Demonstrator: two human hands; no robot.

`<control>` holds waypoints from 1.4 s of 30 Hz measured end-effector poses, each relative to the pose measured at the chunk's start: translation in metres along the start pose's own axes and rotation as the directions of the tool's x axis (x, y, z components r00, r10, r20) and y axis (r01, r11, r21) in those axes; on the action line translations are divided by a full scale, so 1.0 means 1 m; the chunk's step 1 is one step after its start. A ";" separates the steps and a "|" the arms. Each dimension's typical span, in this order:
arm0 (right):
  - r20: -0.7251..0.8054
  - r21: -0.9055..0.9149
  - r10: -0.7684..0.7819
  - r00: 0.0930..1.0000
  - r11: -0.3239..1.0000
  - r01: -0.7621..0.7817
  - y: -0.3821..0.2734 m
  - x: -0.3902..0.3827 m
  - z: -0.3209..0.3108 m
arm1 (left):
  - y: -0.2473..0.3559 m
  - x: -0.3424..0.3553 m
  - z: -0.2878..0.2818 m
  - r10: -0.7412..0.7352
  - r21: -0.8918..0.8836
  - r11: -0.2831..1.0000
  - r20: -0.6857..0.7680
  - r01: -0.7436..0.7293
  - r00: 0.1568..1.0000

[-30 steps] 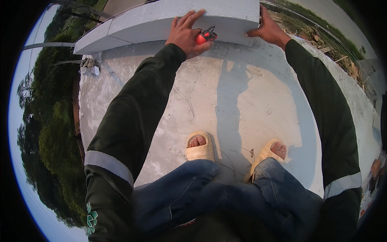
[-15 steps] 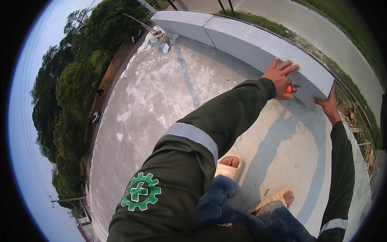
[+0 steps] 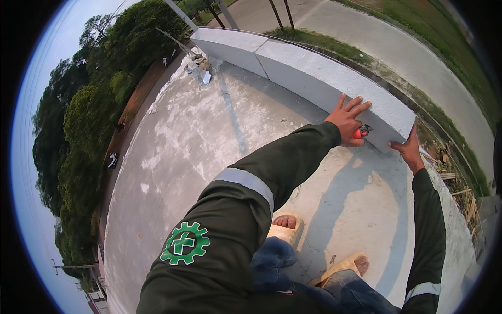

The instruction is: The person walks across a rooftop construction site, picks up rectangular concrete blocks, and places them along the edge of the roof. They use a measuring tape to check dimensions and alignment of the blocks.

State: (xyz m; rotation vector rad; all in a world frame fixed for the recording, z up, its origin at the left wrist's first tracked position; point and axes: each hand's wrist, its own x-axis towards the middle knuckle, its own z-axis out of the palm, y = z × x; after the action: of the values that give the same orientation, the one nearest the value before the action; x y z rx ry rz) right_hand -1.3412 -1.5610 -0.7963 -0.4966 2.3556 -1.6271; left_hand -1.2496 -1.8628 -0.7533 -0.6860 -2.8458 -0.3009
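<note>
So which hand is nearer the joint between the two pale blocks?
Left. The left hand is partway along the nearer block; the right hand is at its end, farther from the joint.

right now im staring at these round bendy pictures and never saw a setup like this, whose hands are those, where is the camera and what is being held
There is no machine here: these are a person's own bare hands. The view comes from a wide camera worn on the head, looking down, so straight edges look bent.

The left hand has its fingers spread against a long pale block, and a small red and dark thing is tucked in that hand; it is too small to tell what it is. The right hand is at the block's near end, thumb on its side.

A second block continues the row along the edge of the concrete floor. Near its far end lies a little heap of scraps.
</note>
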 end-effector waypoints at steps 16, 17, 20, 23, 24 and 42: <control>0.047 -0.707 0.008 0.999 0.707 0.028 0.058 -0.144 -0.081 | 0.003 0.002 0.014 -0.062 0.019 0.998 0.003 0.062 0.998; 0.007 -0.703 0.005 1.000 0.711 0.002 0.064 -0.147 -0.089 | 0.004 0.003 0.016 -0.044 0.025 0.999 -0.045 0.045 0.998; -0.094 -0.712 0.003 0.996 0.699 -0.069 0.082 -0.155 -0.105 | 0.004 0.003 0.019 -0.048 0.084 0.995 -0.049 0.052 0.998; -0.125 -0.739 0.015 0.992 0.666 -0.103 0.093 -0.161 -0.113 | 0.004 0.003 0.021 -0.057 0.058 0.996 -0.072 0.061 0.996; -0.141 -0.742 0.041 0.989 0.657 -0.133 0.094 -0.162 -0.114 | 0.005 0.003 0.021 -0.050 0.069 0.996 -0.075 0.055 0.996; 0.042 -0.728 0.069 0.997 0.686 -0.016 0.061 -0.141 -0.076 | 0.009 0.004 0.008 -0.036 0.119 0.992 -0.030 0.040 0.999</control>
State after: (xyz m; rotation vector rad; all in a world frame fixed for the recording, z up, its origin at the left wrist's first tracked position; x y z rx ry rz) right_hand -1.2494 -1.4188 -0.8260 -0.6043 2.8669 -0.5483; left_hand -1.2503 -1.8509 -0.7586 -0.5999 -2.8256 -0.1433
